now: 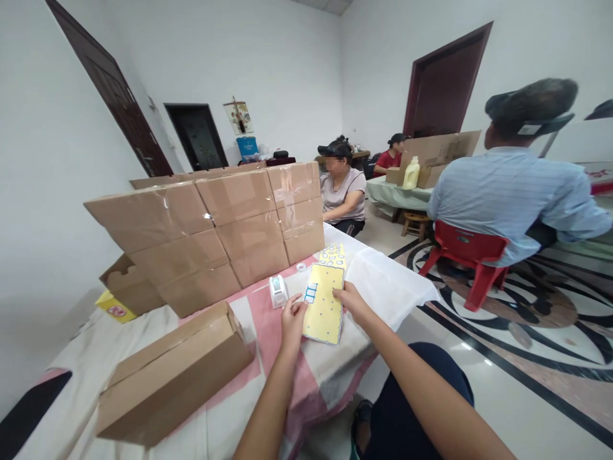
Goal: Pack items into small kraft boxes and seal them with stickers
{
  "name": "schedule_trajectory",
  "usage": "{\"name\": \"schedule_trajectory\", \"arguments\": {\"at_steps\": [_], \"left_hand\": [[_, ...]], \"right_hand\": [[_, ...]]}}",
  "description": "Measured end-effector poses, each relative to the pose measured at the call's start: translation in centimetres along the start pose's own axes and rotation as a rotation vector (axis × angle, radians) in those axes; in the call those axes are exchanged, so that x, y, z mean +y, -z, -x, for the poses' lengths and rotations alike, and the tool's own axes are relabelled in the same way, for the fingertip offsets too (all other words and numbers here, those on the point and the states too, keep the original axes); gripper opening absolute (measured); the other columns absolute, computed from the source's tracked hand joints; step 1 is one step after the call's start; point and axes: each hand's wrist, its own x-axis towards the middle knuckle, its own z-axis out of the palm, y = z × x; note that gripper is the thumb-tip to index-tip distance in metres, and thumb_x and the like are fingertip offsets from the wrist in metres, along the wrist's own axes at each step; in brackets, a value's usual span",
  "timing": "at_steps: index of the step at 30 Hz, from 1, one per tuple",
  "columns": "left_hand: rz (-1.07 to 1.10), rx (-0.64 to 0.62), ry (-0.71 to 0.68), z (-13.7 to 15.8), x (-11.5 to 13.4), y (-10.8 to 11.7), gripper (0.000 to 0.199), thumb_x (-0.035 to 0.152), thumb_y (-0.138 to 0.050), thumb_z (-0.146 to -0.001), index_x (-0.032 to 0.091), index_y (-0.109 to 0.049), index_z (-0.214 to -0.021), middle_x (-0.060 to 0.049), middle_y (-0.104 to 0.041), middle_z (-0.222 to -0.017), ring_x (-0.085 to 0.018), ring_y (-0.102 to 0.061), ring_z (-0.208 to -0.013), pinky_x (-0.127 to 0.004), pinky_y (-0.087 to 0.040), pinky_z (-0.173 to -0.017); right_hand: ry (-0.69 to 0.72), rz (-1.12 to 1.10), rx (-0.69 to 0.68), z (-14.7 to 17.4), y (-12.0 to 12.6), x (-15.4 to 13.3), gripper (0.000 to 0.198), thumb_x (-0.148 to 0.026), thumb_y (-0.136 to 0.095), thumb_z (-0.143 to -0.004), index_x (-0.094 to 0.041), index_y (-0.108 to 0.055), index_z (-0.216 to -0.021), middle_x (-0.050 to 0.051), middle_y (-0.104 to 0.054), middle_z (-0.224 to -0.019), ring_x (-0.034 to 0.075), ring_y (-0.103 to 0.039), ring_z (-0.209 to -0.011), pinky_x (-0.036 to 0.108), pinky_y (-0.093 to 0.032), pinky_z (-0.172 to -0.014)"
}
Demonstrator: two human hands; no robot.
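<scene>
Near the edge of a surface (265,319) spread with pink-and-white cloth, a yellow dotted card (326,319) with a wavy border is held up between two hands. The left hand (293,311) has its thumb and fingers drawn close together at the card's left edge, just below a blue comb-like figure (311,293). The right hand (349,297) pinches the right edge, thumb over the front. Just beyond the card lies a yellow sheet (334,254) printed with small shapes, partly hidden by it. Near the left hand sits a small white device (278,291), with a white ring (301,267) just past it. Stacked cardboard boxes (251,233) form a wall behind these things, and a long closed carton (175,377) lies to the left, apart from both hands.
</scene>
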Motion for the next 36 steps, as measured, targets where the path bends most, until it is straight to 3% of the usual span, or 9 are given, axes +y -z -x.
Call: {"name": "schedule_trajectory", "arguments": {"at_steps": [5,10,12,16,19,26,31,36], "left_hand": [[0.045,-0.09,0.076,0.0,0.6,0.0,0.056,0.058,-0.079,-0.064,0.016,-0.067,-0.098,-0.005,-0.071,-0.071,-0.02,-0.068,-0.066,-0.028,-0.05,-0.06],[-0.028,-0.097,0.007,0.3,0.9,-0.1,0.041,0.054,-0.073,-0.069,0.019,-0.062,-0.086,-0.002,-0.068,-0.069,-0.017,-0.065,-0.063,-0.026,-0.048,-0.057],[-0.093,-0.048,-0.067,0.4,1.2,-0.1,0.035,0.05,-0.066,-0.076,0.019,-0.061,-0.091,-0.005,-0.07,-0.078,-0.019,-0.067,-0.071,-0.028,-0.051,-0.062],[-0.28,0.13,-0.279,1.2,1.9,0.1,0.032,0.041,-0.059,-0.086,0.021,-0.06,-0.111,-0.011,-0.067,-0.116,-0.023,-0.064,-0.104,-0.037,-0.052,-0.088],[-0.419,0.159,-0.421,1.7,2.3,0.1,0.029,0.04,-0.06,-0.089,0.022,-0.064,-0.111,-0.011,-0.067,-0.118,-0.025,-0.06,-0.115,-0.042,-0.046,-0.102],[-0.586,0.119,-0.587,1.8,2.0,0.2,0.039,0.036,-0.042,-0.1,0.02,-0.061,-0.13,-0.012,-0.068,-0.123,-0.024,-0.062,-0.116,-0.043,-0.048,-0.102],[-0.664,0.06,-0.639,2.1,2.2,0.2,0.051,0.036,-0.052,-0.096,0.02,-0.05,-0.144,-0.012,-0.069,-0.116,-0.025,-0.063,-0.108,-0.041,-0.051,-0.096],[-0.699,0.051,-0.647,2.0,2.2,0.0,0.053,0.033,-0.05,-0.097,0.019,-0.045,-0.148,-0.012,-0.069,-0.112,-0.024,-0.064,-0.104,-0.039,-0.052,-0.092]], "right_hand": [[0.004,-0.09,-0.029,-0.4,0.1,0.4,0.034,-0.019,-0.064,-0.065,-0.013,-0.071,-0.097,0.012,-0.078,-0.099,0.029,-0.074,-0.09,0.036,-0.059,-0.077],[-0.007,-0.169,-0.031,-0.6,0.0,0.5,0.04,-0.026,-0.075,-0.064,-0.014,-0.071,-0.102,0.013,-0.077,-0.106,0.029,-0.074,-0.094,0.039,-0.061,-0.082],[0.007,-0.184,-0.058,-0.4,-0.2,0.5,0.043,-0.027,-0.078,-0.061,-0.014,-0.071,-0.102,0.012,-0.078,-0.104,0.029,-0.074,-0.093,0.039,-0.061,-0.083],[0.053,-0.185,-0.096,0.1,-0.8,0.4,0.048,-0.031,-0.084,-0.058,-0.013,-0.072,-0.1,0.011,-0.078,-0.099,0.029,-0.075,-0.088,0.039,-0.061,-0.08],[0.052,-0.168,-0.107,0.8,-1.3,0.3,0.048,-0.034,-0.086,-0.058,-0.013,-0.072,-0.1,0.011,-0.078,-0.099,0.029,-0.075,-0.085,0.039,-0.061,-0.079],[0.076,-0.192,-0.21,1.9,-2.1,0.1,0.052,-0.039,-0.088,-0.061,-0.017,-0.075,-0.107,0.011,-0.077,-0.111,0.03,-0.074,-0.099,0.04,-0.06,-0.088],[0.06,-0.189,-0.206,1.8,-2.4,0.3,0.056,-0.037,-0.088,-0.06,-0.015,-0.074,-0.109,0.012,-0.076,-0.112,0.031,-0.073,-0.101,0.04,-0.06,-0.089],[0.073,-0.171,-0.27,2.1,-2.4,0.0,0.052,-0.035,-0.087,-0.062,-0.016,-0.074,-0.109,0.012,-0.075,-0.114,0.029,-0.073,-0.101,0.039,-0.06,-0.088]]}}
